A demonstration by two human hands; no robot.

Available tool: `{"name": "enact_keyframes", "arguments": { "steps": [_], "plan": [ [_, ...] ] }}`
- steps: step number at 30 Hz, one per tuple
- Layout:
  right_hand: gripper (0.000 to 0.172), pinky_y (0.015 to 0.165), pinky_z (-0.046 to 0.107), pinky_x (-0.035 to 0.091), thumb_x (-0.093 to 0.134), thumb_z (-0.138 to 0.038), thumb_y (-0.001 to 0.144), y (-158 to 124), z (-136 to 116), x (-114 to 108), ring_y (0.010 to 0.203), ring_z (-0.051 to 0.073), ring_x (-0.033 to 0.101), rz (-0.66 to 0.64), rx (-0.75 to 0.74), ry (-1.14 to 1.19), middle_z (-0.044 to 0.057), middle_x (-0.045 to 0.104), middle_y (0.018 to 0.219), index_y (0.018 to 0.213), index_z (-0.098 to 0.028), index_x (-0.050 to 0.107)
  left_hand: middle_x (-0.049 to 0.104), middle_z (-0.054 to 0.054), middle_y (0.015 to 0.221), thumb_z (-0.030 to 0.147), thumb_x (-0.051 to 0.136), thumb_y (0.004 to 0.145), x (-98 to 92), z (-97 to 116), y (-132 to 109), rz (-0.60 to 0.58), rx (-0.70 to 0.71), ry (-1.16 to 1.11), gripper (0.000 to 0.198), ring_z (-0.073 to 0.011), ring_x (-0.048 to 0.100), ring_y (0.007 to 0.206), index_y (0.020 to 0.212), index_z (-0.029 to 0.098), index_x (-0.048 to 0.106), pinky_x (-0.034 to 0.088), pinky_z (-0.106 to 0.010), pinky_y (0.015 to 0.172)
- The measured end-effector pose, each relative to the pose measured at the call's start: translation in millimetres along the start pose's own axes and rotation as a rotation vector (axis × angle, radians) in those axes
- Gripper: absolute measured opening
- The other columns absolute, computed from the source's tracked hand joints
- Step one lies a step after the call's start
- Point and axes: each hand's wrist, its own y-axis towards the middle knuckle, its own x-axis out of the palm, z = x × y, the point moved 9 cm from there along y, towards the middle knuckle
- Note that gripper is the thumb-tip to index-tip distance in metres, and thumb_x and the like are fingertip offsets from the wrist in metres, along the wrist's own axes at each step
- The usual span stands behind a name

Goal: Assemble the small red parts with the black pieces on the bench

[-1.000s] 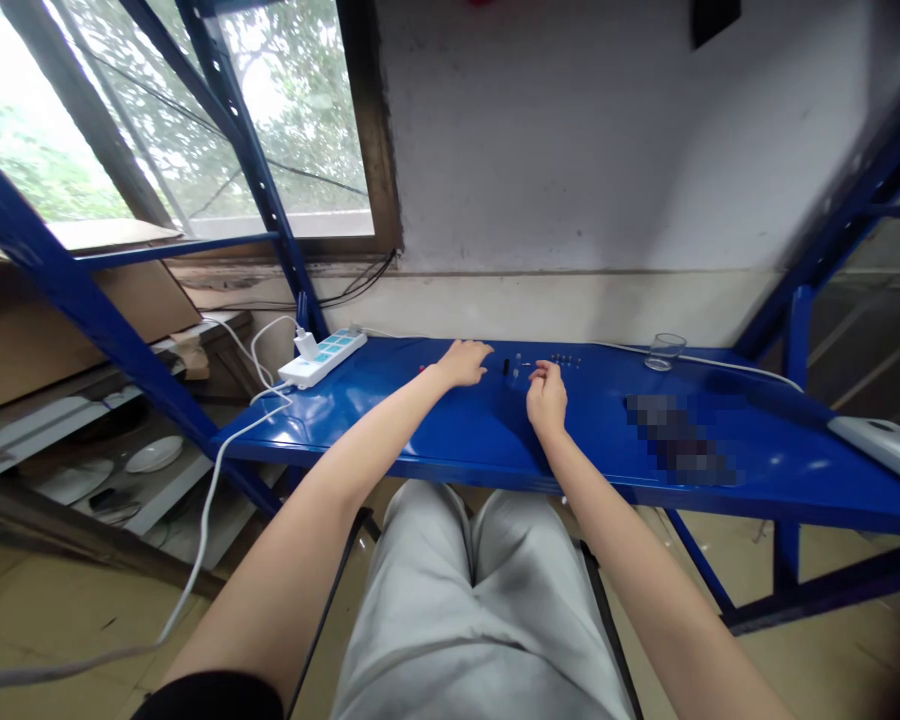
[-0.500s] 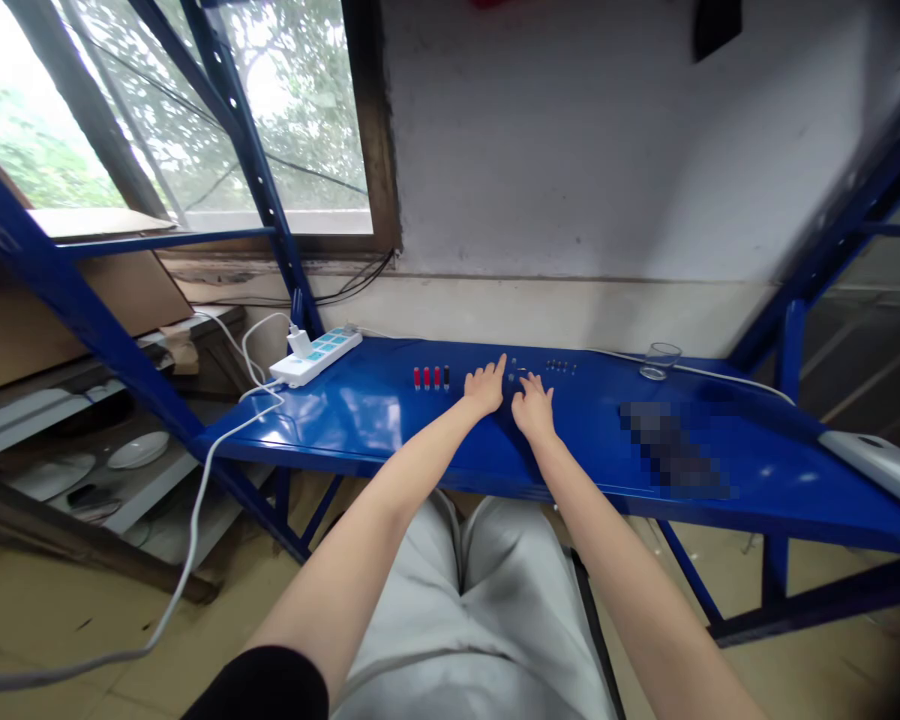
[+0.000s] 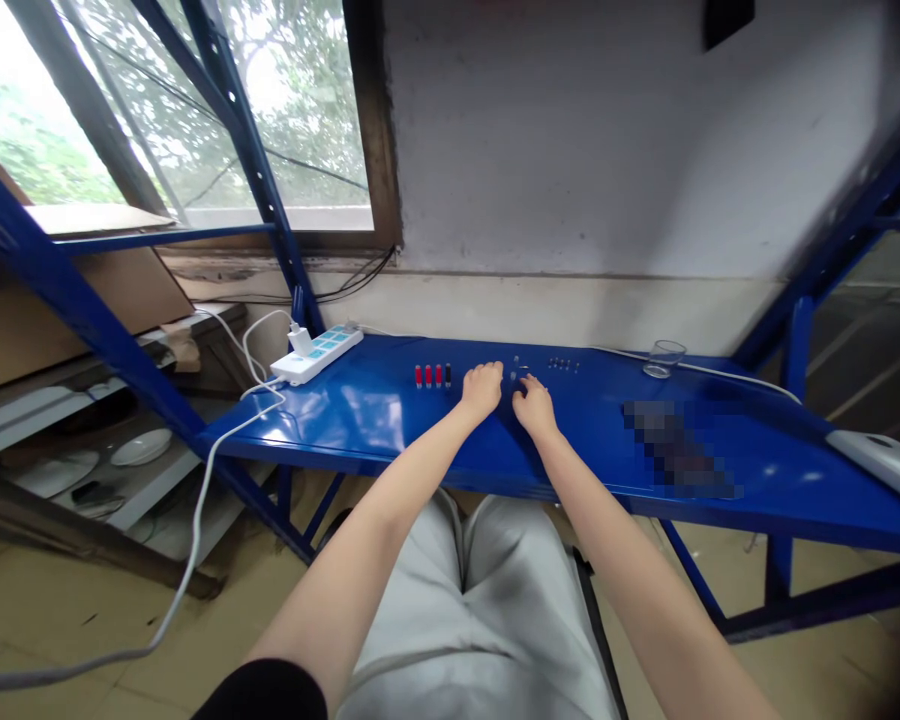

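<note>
On the blue table, my left hand rests palm down with its fingers curled in. Anything inside it is hidden. Close on its right is my right hand, its fingers bent together at the tabletop; I cannot make out what they hold. Just beyond the fingertips lie a few tiny clear pieces, too small to name. Left of my left hand stand three small red tubes and one black tube in a row. Several tiny metallic parts form a line beyond my right hand.
A white power strip with a plugged-in charger sits at the table's left end. To the right are a clear glass, a blurred-out dark object and a white device. Blue frame posts rise at both sides.
My left index finger was stretched forward and is now curled in with the others. The fingers of my right hand have drawn closer together. The small parts look unmoved.
</note>
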Motion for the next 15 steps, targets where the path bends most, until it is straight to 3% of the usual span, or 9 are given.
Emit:
{"name": "enact_keyframes", "arguments": {
  "steps": [7, 15],
  "plan": [
    [0.036, 0.087, 0.035, 0.042, 0.054, -0.026, 0.072, 21.0, 16.1, -7.0, 0.098, 0.025, 0.056, 0.06, 0.141, -0.065, 0.018, 0.058, 0.108, 0.102, -0.007, 0.063, 0.064, -0.004, 0.087, 0.025, 0.048, 0.083, -14.5, -27.9, -28.6, 0.197, -0.182, -0.425, 0.013, -0.0142, 0.059, 0.076, 0.092, 0.019, 0.056, 0.046, -0.026, 0.069],
    [0.026, 0.08, 0.038, 0.043, 0.066, -0.033, 0.064, 41.4, 13.6, 5.6, 0.094, 0.026, 0.056, 0.031, 0.17, -0.22, 0.014, 0.062, 0.097, 0.082, -0.014, 0.068, 0.063, -0.003, 0.085, 0.026, 0.049, 0.082, -30.0, -32.2, -45.1, 0.344, -0.135, -0.589, 0.013, -0.0104, 0.057, 0.069, 0.09, 0.018, 0.056, 0.047, -0.023, 0.069]
  ]
}}
